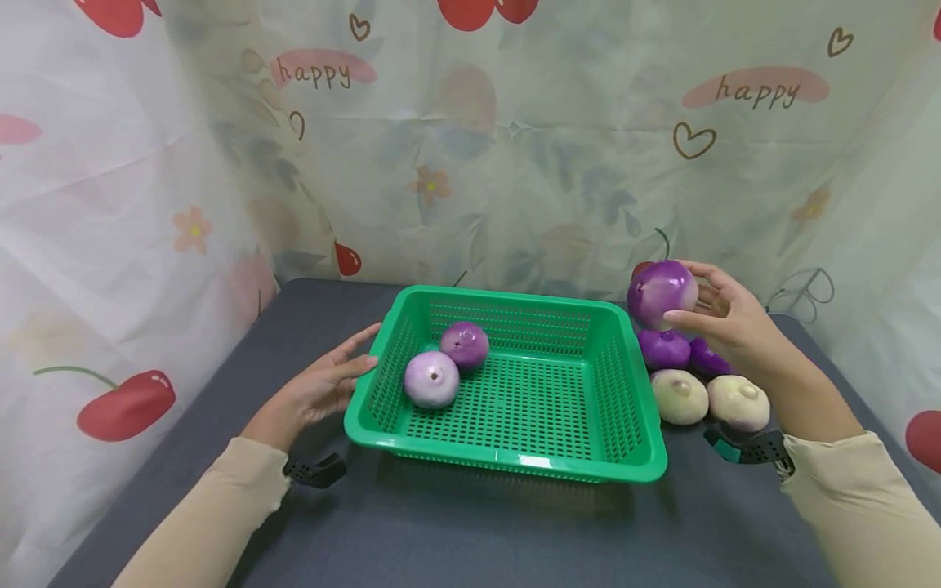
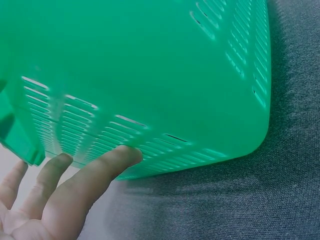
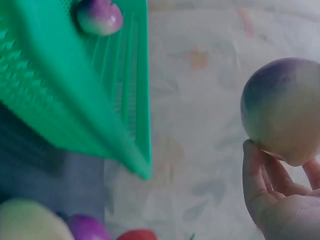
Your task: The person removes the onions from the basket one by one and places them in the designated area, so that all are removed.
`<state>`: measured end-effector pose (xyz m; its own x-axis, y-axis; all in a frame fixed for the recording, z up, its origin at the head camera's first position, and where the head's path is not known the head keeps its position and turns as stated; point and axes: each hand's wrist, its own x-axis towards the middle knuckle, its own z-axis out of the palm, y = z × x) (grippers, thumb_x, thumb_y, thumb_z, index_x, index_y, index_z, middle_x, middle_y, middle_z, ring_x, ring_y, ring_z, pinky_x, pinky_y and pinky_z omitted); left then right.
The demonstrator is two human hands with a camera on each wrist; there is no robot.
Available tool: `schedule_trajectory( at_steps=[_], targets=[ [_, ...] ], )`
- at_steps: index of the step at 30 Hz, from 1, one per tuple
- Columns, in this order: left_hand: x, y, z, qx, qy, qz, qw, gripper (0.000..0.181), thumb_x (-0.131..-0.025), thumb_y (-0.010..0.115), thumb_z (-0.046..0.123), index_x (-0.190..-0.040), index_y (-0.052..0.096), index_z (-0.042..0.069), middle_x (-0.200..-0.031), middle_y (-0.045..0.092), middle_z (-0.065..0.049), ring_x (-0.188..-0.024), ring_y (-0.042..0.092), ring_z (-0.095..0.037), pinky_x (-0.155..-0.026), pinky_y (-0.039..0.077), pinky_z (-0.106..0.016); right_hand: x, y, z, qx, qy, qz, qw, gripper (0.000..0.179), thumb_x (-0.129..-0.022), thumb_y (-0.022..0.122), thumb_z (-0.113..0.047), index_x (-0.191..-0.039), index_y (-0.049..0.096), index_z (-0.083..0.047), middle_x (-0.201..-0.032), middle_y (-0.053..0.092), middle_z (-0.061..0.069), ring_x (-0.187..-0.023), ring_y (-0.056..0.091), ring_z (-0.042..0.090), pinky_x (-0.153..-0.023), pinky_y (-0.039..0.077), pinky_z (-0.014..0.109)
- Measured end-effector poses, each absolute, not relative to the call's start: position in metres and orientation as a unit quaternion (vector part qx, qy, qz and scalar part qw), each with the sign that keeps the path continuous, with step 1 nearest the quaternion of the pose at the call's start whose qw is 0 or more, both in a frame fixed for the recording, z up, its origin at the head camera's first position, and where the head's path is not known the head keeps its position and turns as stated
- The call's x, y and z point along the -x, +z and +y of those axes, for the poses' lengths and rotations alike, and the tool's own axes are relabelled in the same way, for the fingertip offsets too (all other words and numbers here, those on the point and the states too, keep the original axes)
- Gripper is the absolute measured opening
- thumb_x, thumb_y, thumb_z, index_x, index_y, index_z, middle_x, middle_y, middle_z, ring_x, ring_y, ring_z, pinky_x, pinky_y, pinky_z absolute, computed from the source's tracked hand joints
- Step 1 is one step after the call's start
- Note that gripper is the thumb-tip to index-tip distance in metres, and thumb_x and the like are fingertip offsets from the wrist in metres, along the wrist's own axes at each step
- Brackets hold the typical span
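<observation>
My right hand (image 1: 724, 314) holds a purple-and-white onion (image 1: 662, 294) between thumb and fingers. It is raised above the far right corner of the green basket (image 1: 503, 469), just outside the rim. In the right wrist view, the same onion (image 3: 282, 110) shows a pale underside with a small nub. Fairly straight fingers of my left hand (image 1: 316, 392) rest at the basket's left side; in the left wrist view, a fingertip (image 2: 127, 155) meets the slotted outer wall. Inside the basket, at the left, sit a pale lilac onion (image 1: 431, 380) and a darker purple onion (image 1: 465, 345).
Right of the basket, a purple onion (image 1: 664, 349), a second purple one (image 1: 707, 358) and two whitish onions (image 1: 680, 397) lie close together on the dark grey tabletop (image 1: 441, 531), partly under my right arm. A printed curtain (image 1: 507, 188) hangs behind and at both sides.
</observation>
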<state>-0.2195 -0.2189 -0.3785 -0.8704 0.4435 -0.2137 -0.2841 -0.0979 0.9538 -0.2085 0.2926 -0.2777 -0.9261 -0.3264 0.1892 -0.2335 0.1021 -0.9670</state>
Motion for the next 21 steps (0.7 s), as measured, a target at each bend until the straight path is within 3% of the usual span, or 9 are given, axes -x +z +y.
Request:
schedule_trajectory(
  at_steps=[4,12,16,21],
  targets=[
    [0.219,-0.378,-0.219,-0.065,0.74,0.622,0.248,0.073,-0.101,0.053,0.019,-0.156,0.008,0.034,-0.147,0.031,-0.018,-0.109,0.064,-0.022,-0.086,0.055,-0.045,0.202,-0.287,0.315,0.17,-0.684,0.709,0.02,0.052,-0.095,0.052,0.005,-0.14,0.041,-0.02,-0.129,0.048,-0.004,-0.107,0.059,0.005,-0.081,0.053,0.018],
    [0.219,-0.378,-0.22,-0.066,0.74,0.622,0.248,0.072,-0.101,0.052,0.018,-0.156,0.008,0.034,-0.142,0.037,-0.014,-0.108,0.064,-0.022,-0.086,0.055,-0.045,0.194,-0.304,0.354,0.172,-0.763,0.624,0.006,0.055,-0.094,0.044,0.013,-0.142,0.045,-0.014,-0.126,0.05,0.004,-0.101,0.063,0.015,-0.073,0.058,0.03],
    [0.22,-0.378,-0.22,-0.066,0.74,0.622,0.249,0.071,-0.102,0.051,0.018,-0.156,0.008,0.034,-0.145,0.034,-0.016,-0.109,0.064,-0.022,-0.086,0.055,-0.045,0.191,-0.312,0.371,0.148,-0.778,0.611,-0.014,0.054,-0.093,0.046,0.016,-0.138,0.05,-0.014,-0.13,0.041,-0.001,-0.102,0.061,0.011,-0.074,0.058,0.027],
    [0.219,-0.377,-0.219,-0.065,0.741,0.619,0.251,0.072,-0.102,0.051,0.019,-0.156,0.008,0.034,-0.149,0.028,-0.019,-0.11,0.063,-0.022,-0.086,0.054,-0.045,0.186,-0.326,0.391,0.106,-0.744,0.658,-0.043,0.054,-0.092,0.052,0.013,-0.136,0.044,-0.017,-0.135,0.033,-0.009,-0.106,0.053,0.001,-0.077,0.053,0.017]
  ],
)
